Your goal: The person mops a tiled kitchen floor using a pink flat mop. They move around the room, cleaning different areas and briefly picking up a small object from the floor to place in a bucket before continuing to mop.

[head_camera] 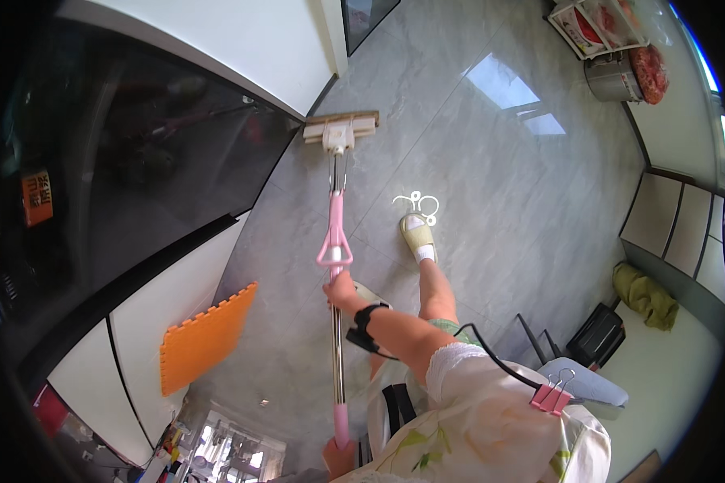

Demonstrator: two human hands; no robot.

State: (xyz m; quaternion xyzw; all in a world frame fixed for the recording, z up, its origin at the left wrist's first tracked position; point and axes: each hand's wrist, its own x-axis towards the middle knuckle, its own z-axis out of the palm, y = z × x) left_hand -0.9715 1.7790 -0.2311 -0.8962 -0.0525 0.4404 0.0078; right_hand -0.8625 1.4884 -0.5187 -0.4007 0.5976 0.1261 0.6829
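A sponge mop (337, 244) with a steel pole and pink grips runs from the picture's lower middle up to the grey tiled floor. Its white head with a brownish sponge edge (342, 126) lies by the corner of a white panel. My right hand (342, 291), with a black band on the wrist, is closed round the pole just below the pink triangular pull handle (335, 250). Lower down, my left hand (340, 459) grips the pink end of the pole, partly cut off by the picture's edge. My slippered foot (418, 234) is right of the pole.
An orange foam mat (208, 339) stands against white cabinets at the left, below a dark glossy panel (157, 139). A rack (601, 27) and a metal bin (613, 78) are at upper right. A black case (596, 335) and green cloth (645, 296) lie at right.
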